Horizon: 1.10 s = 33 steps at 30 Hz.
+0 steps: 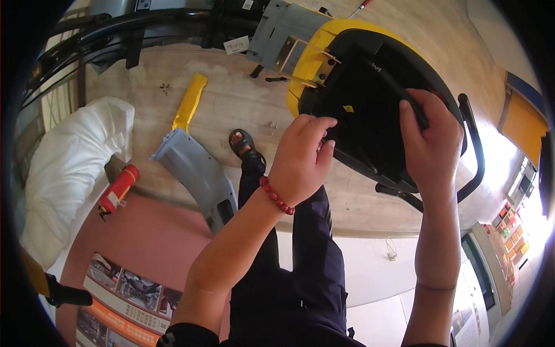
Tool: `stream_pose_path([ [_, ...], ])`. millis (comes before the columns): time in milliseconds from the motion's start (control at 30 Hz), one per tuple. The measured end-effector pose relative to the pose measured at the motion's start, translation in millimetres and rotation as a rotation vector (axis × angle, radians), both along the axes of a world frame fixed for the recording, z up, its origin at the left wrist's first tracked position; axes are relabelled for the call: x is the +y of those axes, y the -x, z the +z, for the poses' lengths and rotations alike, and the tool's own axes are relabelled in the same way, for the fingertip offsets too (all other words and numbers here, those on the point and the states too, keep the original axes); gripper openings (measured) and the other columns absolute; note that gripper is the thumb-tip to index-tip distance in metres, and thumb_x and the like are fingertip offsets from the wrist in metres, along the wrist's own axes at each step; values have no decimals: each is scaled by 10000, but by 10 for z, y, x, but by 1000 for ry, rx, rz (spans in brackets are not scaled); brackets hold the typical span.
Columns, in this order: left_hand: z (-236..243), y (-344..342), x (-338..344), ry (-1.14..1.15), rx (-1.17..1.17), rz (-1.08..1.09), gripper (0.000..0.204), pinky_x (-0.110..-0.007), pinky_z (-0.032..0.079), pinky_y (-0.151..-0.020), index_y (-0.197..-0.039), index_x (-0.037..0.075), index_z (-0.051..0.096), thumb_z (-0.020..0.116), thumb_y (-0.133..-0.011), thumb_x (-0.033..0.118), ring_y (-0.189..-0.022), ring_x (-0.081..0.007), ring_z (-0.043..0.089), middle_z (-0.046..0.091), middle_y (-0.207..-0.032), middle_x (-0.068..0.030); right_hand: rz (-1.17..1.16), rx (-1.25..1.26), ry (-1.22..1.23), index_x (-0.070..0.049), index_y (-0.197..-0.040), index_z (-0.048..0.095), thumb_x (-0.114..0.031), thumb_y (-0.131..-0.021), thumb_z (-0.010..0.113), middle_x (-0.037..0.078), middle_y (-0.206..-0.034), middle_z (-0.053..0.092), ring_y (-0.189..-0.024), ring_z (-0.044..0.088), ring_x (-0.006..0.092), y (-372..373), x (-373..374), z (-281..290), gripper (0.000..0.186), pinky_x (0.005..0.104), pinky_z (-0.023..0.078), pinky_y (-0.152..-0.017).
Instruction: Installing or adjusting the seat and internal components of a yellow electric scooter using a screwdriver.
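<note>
Bright daylight, mostly sharp. Right edge by the shelves [511, 231] blows out in glare. Heavy fisheye bending, black vignette at rim; soft shadows on the floor [231, 98].

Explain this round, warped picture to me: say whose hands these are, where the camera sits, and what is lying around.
No machine here: a head-worn fisheye camera looks down at the wearer's own bare hands, which bends straight edges. The left hand, with a red bead bracelet, pinches the edge of a black seat on a yellow scooter body. The right hand grips the seat's other side. On the wooden floor lie a grey panel, a yellow strip, a red fire extinguisher and a white bundle.
</note>
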<state>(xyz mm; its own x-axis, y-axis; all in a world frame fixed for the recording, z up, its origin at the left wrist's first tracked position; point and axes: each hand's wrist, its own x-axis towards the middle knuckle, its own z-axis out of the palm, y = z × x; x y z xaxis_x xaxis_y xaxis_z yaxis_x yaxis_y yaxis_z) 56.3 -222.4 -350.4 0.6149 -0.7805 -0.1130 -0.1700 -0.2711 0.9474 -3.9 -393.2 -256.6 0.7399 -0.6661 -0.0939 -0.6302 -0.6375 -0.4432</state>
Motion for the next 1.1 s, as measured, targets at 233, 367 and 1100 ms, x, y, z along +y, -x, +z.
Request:
stream_pose_path([
  [233,4,10,12,-12,21,-13,309,-273,515,-656,-1050,17,535,573,-754,-64,-747,-216,541,503,-893,-122,53,33,24,-2,-895,625,-111,-777,621,137,-697,615,-524,566,216,-65,24,-109,161,283,445,-518],
  [367,27,-7,3,-7,26,-20,310,-277,512,-648,-1051,14,534,569,-754,-66,-746,-223,545,502,-894,-128,65,55,68,-6,-894,631,-108,-776,622,136,-685,614,-541,581,216,-101,14,-125,157,282,451,-533],
  [1100,11,-15,2,18,10,-4,320,-276,505,-626,-1062,12,535,572,-754,-65,-724,-224,552,507,-861,-128,204,66,212,-28,-903,650,-125,-759,632,128,-728,633,-595,610,238,-128,-47,-185,175,297,474,-572],
])
